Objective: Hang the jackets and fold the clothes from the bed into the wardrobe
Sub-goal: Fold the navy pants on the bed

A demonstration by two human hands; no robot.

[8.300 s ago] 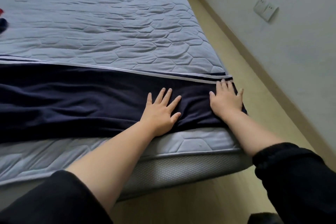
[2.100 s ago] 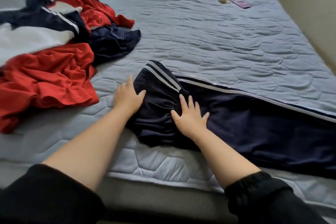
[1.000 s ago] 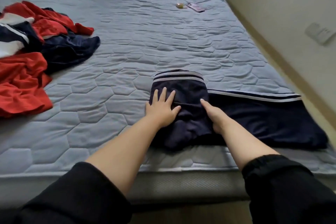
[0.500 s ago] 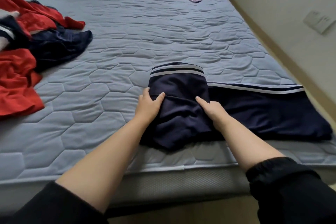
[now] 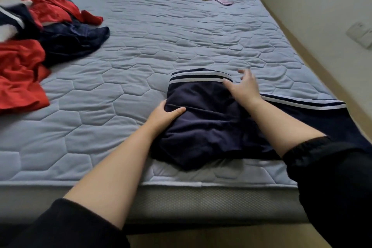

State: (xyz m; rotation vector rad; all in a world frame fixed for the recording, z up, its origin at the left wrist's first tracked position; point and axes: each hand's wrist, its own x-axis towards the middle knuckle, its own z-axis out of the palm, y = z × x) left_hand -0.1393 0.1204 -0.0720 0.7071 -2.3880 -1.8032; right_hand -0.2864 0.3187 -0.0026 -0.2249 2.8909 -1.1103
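Light: you had soft, dim, even daylight.
Blur: the right hand (image 5: 245, 86) and the clothes pile (image 5: 30, 32) smeared.
Edges: the bed (image 5: 141, 50) bowed.

The bed (image 5: 161, 32) has a soft grey-blue cloth cover, matt, stitched into puffy six-sided shapes. Its side looks like rough grey mesh cloth. The dark blue trousers (image 5: 203, 127) are smooth, matt cloth with white stripes sewn along the edge. The pile of clothes (image 5: 30, 46) has red cloth with a slight shine and dark blue cloth that looks a bit glossy. The phone (image 5: 223, 1) looks smooth and shiny. The sleeves (image 5: 332, 177) are matt black cloth.
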